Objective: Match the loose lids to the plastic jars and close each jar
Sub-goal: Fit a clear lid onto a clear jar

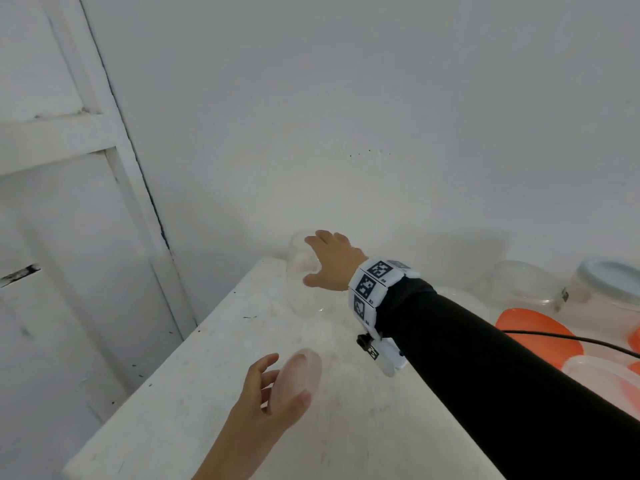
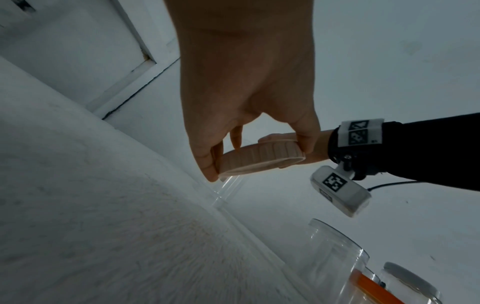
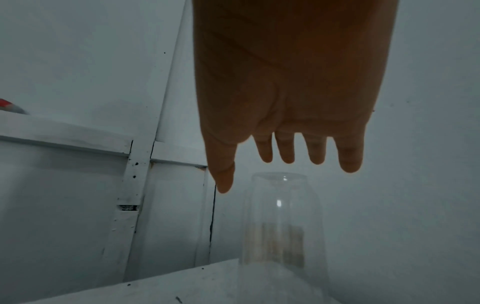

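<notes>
Jar (image 3: 281, 222) just below spread right hand (image 3: 285, 102)

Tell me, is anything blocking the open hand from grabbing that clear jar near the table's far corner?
Nothing visible does. The right hand is open, fingers spread just above the clear jar, with only air between them. The left hand holds the pale lid nearer the person, out of the way.

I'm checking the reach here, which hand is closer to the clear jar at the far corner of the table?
Right. The right hand hovers open just over the clear jar, not yet gripping it. The left hand is well back toward the person, holding the pink lid.
</notes>
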`<state>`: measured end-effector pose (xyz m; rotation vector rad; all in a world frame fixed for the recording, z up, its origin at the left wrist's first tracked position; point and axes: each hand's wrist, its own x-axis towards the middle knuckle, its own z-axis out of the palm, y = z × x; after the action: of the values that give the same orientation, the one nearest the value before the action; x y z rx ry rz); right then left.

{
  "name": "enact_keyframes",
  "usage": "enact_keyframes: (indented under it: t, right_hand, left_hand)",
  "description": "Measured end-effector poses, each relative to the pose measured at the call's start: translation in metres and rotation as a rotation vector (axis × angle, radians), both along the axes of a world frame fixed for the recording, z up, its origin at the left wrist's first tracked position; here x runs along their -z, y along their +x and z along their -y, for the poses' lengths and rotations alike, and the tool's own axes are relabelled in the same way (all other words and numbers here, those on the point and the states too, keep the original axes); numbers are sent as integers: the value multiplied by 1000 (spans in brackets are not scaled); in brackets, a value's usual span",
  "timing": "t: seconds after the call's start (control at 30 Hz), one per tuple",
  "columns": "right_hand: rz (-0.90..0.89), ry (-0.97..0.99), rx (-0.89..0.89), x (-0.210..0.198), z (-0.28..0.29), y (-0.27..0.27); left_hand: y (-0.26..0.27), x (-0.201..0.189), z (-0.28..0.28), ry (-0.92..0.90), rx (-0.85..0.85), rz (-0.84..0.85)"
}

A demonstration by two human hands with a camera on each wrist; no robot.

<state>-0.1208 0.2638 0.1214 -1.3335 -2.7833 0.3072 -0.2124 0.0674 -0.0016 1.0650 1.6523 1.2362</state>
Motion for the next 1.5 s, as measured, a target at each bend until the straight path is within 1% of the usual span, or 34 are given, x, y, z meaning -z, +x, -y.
enact_keyframes:
  t: [0.1,0.23,0.33,0.43,0.53,0.67,0.73,0.8,0.87,0.9,0.97,1.03,1.1,1.17,1.23,1.27,1.3,1.43,1.5]
  right_hand:
    - [0,10,46,3,2,-15]
    - [-86,-23,102,8,7,-23]
    - [-86,-28,116,9,9,-27]
    - [-112,35,117,11,10,-30]
    - [-131,44,93,13,11,-30]
    - [-5,57,83,18,14,-16]
    - [29,59,52,21,17,-2]
    - [-3,83,42,21,25,16]
    - [-107,93,66,22,36,36]
    - [-187,65,91,22,42,47]
    - [-411,-86,176,22,55,70]
    - [-603,-325,276,23,71,93]
    - [-759,-606,341,29,89,113]
    - [-874,-897,366,38,107,133]
    - [-962,-1124,339,47,122,152]
    - [-984,-1187,313,52,129,161]
    - [-993,-1208,290,56,135,170]
    - [-1001,-1102,252,69,148,195]
    - [-996,-1103,221,74,152,207]
  left_hand:
    - [-4,4,4,3,-34,10]
    - [-9,8,10,2,-73,17]
    - [-10,6,15,-1,-87,18]
    - [-11,3,19,-15,-97,21]
    - [-11,0,22,-27,-101,24]
    - [-3,-4,25,-21,-108,21]
    - [2,-10,26,-5,-99,28]
    - [7,-17,27,6,-85,42]
    - [11,-25,28,22,-99,49]
    - [13,-28,29,36,-118,47]
    - [14,-33,32,74,-170,41]
    - [15,-39,34,119,-221,36]
    - [16,-46,35,172,-269,49]
    - [20,-55,35,211,-311,75]
    - [26,-63,34,230,-330,102]
    - [30,-67,33,230,-329,111]
    - [35,-71,32,223,-324,116]
    - [58,-85,30,229,-295,119]
    - [70,-90,30,247,-275,113]
